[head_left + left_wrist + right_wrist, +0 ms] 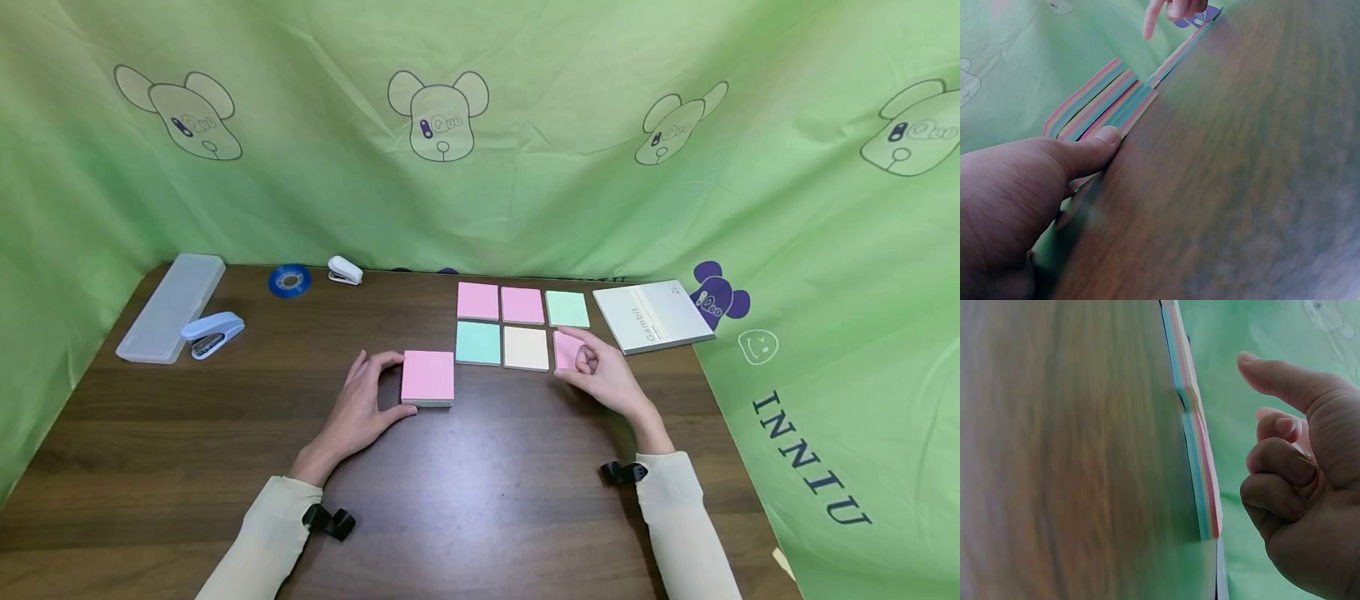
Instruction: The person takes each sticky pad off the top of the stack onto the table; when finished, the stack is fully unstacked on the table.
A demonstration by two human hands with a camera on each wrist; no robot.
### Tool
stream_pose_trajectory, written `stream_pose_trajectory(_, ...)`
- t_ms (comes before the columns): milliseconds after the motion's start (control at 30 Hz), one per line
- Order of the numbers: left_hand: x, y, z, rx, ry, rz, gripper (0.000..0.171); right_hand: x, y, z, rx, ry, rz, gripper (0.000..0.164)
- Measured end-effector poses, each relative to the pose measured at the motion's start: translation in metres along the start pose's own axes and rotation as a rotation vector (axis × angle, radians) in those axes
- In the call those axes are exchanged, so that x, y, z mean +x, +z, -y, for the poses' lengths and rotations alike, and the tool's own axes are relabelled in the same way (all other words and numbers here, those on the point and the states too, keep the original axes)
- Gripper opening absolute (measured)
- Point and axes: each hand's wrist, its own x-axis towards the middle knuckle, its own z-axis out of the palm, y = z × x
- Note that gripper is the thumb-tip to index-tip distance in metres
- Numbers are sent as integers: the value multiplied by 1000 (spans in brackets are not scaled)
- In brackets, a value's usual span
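My left hand (365, 408) grips a stack of sticky note pads (427, 375) from the left, pink on top. In the left wrist view, the thumb presses the side of this stack (1107, 103), whose edges show several coloured layers. My right hand (600, 375) is over a pink sticky note pad (566, 352), index finger and thumb spread apart, the other fingers curled. The right wrist view has this hand (1300, 469) raised off the striped pads (1202, 481), with nothing between finger and thumb. Beside it lie a cream pad (526, 348) and a teal pad (477, 343).
Behind these sit two pink pads, left (477, 301) and right (522, 305), and a green pad (567, 309). A notebook (652, 317) lies at the right edge. On the left are a pencil case (172, 308), blue tape (289, 281), a blue stapler (213, 333) and a white stapler (345, 270).
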Motion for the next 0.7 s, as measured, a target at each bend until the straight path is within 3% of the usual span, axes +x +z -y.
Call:
stream_pose_trajectory(267,0,0,1,2,10,-3,86,1,17,19,16,-62,-14,66)
stream_pose_trajectory(700,0,1,1,1,3,0,86,1,45,46,63,-108,58,62)
